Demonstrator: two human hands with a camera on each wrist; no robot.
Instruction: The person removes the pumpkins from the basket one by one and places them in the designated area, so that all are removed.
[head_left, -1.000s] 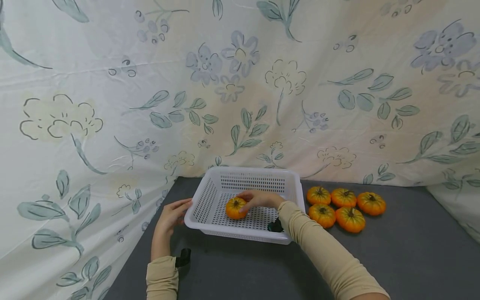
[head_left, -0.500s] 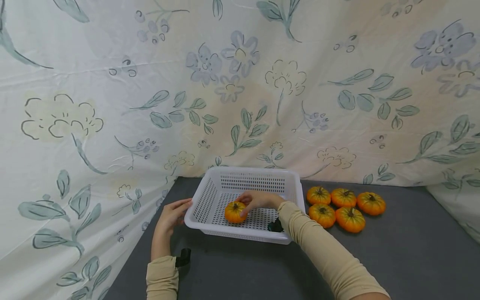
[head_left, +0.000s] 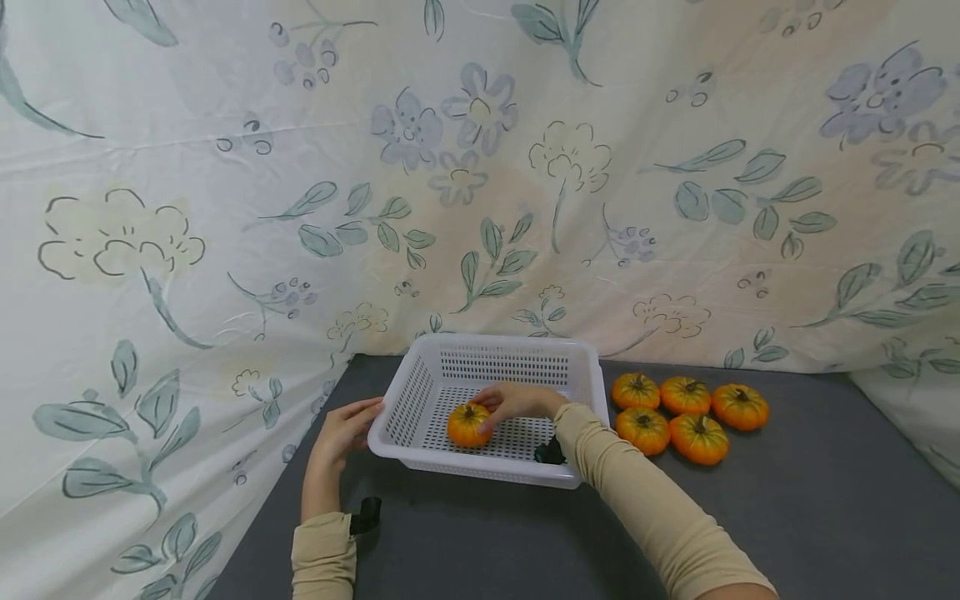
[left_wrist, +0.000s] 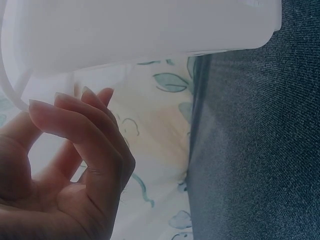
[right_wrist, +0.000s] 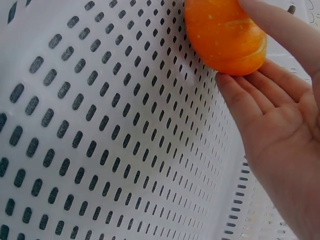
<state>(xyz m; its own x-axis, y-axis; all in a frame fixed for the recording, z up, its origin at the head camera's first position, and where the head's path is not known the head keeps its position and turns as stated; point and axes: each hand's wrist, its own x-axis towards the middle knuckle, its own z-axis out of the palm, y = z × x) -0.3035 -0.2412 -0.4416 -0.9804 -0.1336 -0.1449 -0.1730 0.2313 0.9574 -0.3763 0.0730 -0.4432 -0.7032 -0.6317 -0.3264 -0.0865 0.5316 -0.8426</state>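
A small orange pumpkin (head_left: 468, 425) is inside the white perforated plastic basket (head_left: 480, 473). My right hand (head_left: 517, 402) reaches over the basket's right side and holds this pumpkin between thumb and fingers. In the right wrist view the pumpkin (right_wrist: 227, 37) is close to the perforated floor, with the thumb on one side and the fingertips on the other. My left hand (head_left: 347, 429) is at the basket's left corner. There, in the left wrist view, its thumb and bent index finger (left_wrist: 75, 125) pinch the rim, and the other fingers are curled near the wall.
Several more orange pumpkins (head_left: 700, 439) stand grouped on the dark table (head_left: 480, 542), right of the basket. The black wrist camera (head_left: 551, 451) of the right arm shows inside the basket's front right corner. A floral cloth (head_left: 480, 250) hangs behind the table.
The pumpkin in the right hand has shifted slightly left and toward the front of the basket, its top tilting a little. The left hand and the basket stay in place.
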